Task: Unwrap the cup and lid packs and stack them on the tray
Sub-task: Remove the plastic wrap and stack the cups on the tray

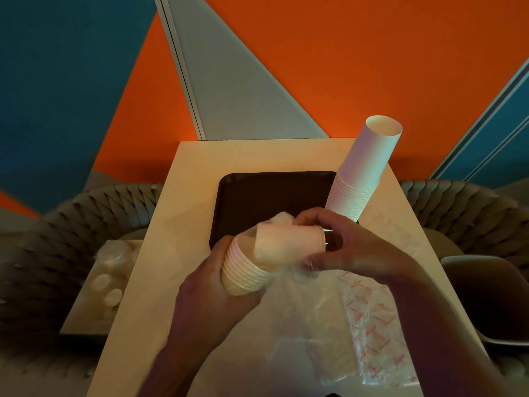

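two cup stacks (361,170), one tray (257,196), two hands (211,285)

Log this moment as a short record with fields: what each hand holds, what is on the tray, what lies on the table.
left hand: grips the lower, rim end of a short cup stack
right hand: fingers curled at the stack's other end, on clear wrap
tray: dark, carries a tall cup stack at its right edge
table: pale; plastic wrapper with red print lies near the right forearm
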`<state>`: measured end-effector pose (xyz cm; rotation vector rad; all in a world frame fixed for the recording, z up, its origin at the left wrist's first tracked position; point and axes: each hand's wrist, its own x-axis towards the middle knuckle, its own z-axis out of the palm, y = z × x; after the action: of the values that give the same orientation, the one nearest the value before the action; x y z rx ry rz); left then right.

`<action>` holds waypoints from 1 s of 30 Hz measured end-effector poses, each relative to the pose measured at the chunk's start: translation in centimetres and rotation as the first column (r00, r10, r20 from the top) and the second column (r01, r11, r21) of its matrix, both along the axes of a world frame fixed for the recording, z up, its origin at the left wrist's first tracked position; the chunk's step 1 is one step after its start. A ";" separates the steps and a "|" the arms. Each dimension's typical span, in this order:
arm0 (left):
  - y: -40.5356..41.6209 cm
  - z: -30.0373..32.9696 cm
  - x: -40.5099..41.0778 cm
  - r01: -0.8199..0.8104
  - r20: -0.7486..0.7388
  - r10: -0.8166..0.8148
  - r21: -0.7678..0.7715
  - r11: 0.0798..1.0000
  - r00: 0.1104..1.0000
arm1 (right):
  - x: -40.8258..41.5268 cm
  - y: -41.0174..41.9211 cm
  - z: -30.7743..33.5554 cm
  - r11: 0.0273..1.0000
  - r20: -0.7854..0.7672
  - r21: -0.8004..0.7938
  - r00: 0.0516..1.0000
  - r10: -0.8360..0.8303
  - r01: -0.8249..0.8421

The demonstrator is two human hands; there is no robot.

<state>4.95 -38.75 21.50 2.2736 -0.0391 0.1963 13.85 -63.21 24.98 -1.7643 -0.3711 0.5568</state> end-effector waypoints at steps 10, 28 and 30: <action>-0.8 -0.7 0.2 0.032 -0.109 -0.030 0.020 0.999 0.994 | -0.1 3.0 0.0 0.825 0.320 -0.565 0.914 0.250 -0.028; 0.6 -0.9 0.3 -0.075 -0.057 0.072 -0.054 0.996 0.996 | 1.1 -1.3 -7.7 0.832 0.486 -0.286 0.820 -0.302 0.476; 0.7 -1.1 0.1 -0.076 -0.055 0.074 -0.043 0.996 0.996 | 1.7 -1.3 -7.5 0.794 0.554 -0.165 0.721 -0.416 0.584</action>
<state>5.09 -38.05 20.41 2.2357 0.0779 0.1745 15.58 -64.48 17.49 -2.2223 -0.1168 -0.2692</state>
